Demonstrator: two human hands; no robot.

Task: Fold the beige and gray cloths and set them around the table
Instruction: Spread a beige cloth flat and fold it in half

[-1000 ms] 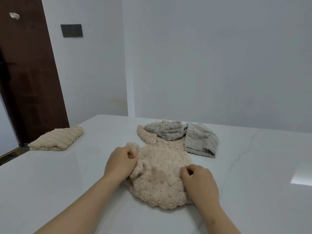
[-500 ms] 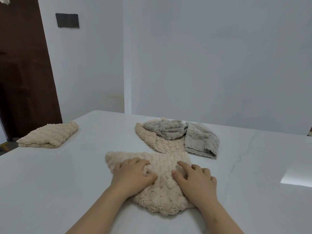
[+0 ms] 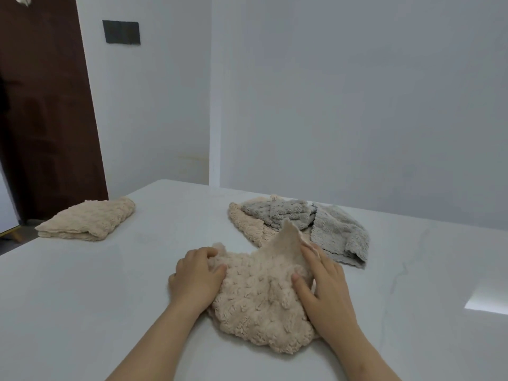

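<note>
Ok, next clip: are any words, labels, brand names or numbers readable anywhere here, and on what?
No readable text anywhere. The near beige cloth, the folded beige cloth, the gray cloths, the table, the door and the dark wall plate show no writing.

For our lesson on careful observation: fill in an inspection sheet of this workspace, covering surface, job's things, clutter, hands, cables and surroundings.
Surface: white table, faint gray veins, light patch at right.
Job's things: near cloth, beige, partly folded, one corner raised; folded cloth, beige, far left; back beige cloth partly under a bunched gray cloth; second gray cloth to its right.
Clutter: nothing seen.
Hands: left hand grips the near cloth's left edge; right hand pinches its raised corner.
Cables: nothing seen.
Surroundings: pale wall, brown door, dark wall plate.
</note>
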